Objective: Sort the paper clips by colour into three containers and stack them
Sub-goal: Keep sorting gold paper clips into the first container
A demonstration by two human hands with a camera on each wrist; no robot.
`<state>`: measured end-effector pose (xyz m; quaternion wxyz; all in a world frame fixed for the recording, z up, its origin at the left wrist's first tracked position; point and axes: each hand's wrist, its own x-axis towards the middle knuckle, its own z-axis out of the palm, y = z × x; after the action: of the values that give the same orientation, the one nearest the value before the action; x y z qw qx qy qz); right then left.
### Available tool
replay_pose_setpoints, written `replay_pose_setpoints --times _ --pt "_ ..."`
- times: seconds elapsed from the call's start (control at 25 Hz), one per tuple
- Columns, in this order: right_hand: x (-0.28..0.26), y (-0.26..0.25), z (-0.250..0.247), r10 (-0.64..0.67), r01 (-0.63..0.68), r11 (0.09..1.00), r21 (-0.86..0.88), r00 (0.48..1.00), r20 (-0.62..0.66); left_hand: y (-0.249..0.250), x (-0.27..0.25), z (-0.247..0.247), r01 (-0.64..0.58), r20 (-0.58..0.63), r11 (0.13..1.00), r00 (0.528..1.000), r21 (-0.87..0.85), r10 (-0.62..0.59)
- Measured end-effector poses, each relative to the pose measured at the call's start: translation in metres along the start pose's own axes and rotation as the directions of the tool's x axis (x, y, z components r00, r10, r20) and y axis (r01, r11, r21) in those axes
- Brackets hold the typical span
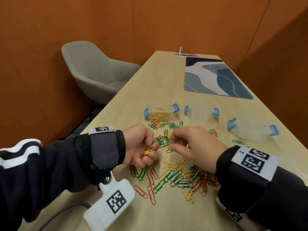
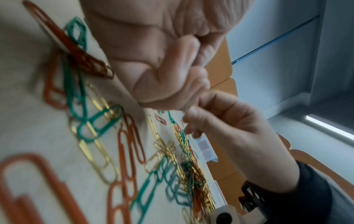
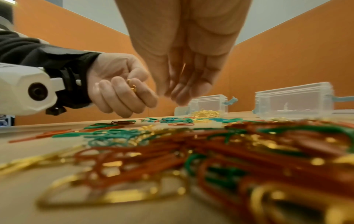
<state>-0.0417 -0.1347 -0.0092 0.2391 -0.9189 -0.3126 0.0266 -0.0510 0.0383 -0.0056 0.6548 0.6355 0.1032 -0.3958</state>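
Red, green and gold paper clips (image 1: 180, 175) lie mixed on the wooden table (image 1: 150, 77), thickest under my right wrist. My left hand (image 1: 150, 155) grips a small bundle of gold clips (image 1: 148, 151) just above the table; the bundle also shows in the right wrist view (image 3: 133, 87). My right hand (image 1: 171, 146) hovers close beside it, fingertips bunched and pointing down, with a thin gold clip (image 3: 184, 68) glinting between the fingers. Behind stand three clear containers with blue latches. The left one (image 1: 150, 105) holds gold clips. The middle one (image 1: 200, 109) and the right one (image 1: 251, 129) look empty.
A blue patterned desk mat (image 1: 215, 77) lies at the far right of the table. A grey chair (image 1: 98, 70) stands off the table's left edge. Orange walls close in behind and to the right. A dark cable (image 1: 63, 212) runs from my left wrist camera.
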Motion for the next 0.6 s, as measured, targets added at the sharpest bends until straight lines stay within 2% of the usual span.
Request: replay_pose_setpoints --times 0.16,0.24,0.32,0.36,0.44,0.52,0.6 --pt "-0.001 -0.001 0.001 0.077 -0.062 0.996 -0.064 0.962 0.263 0.003 -0.005 -0.003 -0.056 -0.046 0.997 0.997 0.056 0.058" --pt "0.002 -0.003 0.002 0.069 -0.05 0.996 -0.075 0.957 0.283 0.004 -0.005 -0.001 -0.02 -0.089 0.987 0.995 0.157 0.034" --pt "0.003 -0.002 0.004 0.064 -0.052 0.997 -0.05 0.958 0.279 0.003 -0.003 0.002 0.03 -0.171 0.945 0.985 0.327 0.028" --pt "0.004 -0.001 0.004 0.067 -0.055 0.997 -0.05 0.957 0.283 0.002 -0.001 0.003 0.04 -0.206 0.892 0.977 0.45 0.06" --pt "0.004 0.001 0.006 0.067 -0.048 0.996 -0.074 0.954 0.292 -0.001 -0.002 0.007 0.042 -0.228 0.721 0.96 0.692 0.163" --pt "0.004 0.003 0.007 0.074 -0.049 0.994 -0.094 0.953 0.295 -0.002 -0.004 0.013 0.04 -0.205 0.562 0.95 0.826 0.234" --pt "0.003 0.005 0.005 0.087 -0.064 0.993 -0.103 0.968 0.236 -0.003 -0.004 0.021 0.057 -0.18 0.387 0.94 0.92 0.289"
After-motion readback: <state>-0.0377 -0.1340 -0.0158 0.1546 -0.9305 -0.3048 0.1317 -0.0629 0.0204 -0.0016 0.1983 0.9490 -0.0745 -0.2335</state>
